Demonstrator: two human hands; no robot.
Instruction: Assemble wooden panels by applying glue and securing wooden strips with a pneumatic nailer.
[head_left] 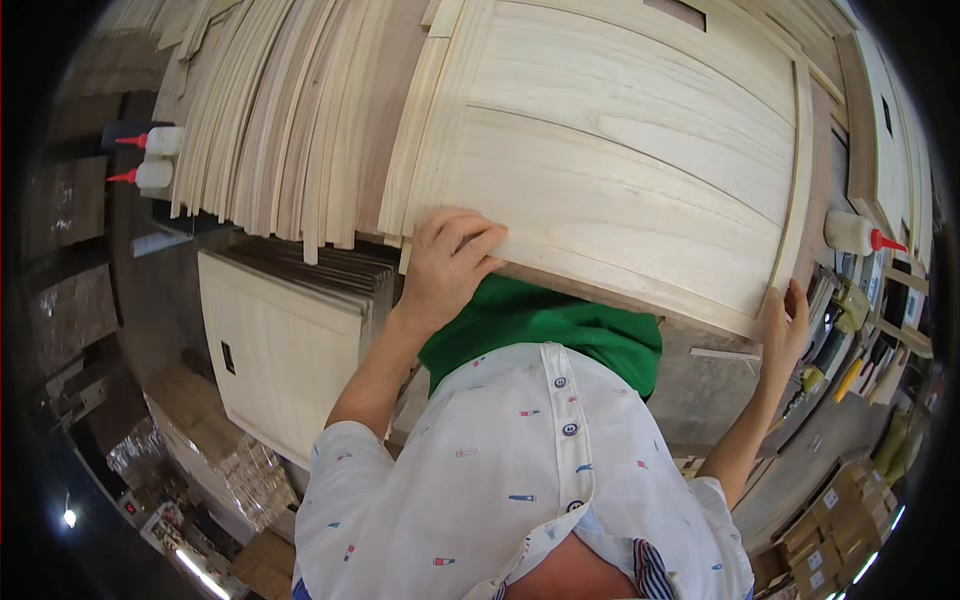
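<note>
A pale wooden panel (630, 150) lies flat on the bench in front of me, with a dark rectangular slot near its far edge. My left hand (452, 262) is closed at its near left corner, fingers bent together over the front edge. At the near right corner, my right hand (785, 320) has thumb and fingers closed around the rim, beside a narrow wooden strip (798, 170) running along that side. Thin wooden strips (425, 130) lie along the panel's left side, just beyond my left hand.
Many loose wooden slats (270, 110) are laid out at the left. White glue bottles with red tips stand at the left (155, 174) and right (850, 233). Slotted panels (285, 350) stand stacked below left. Hand tools (865, 380) hang at the right, above cardboard boxes (840, 515).
</note>
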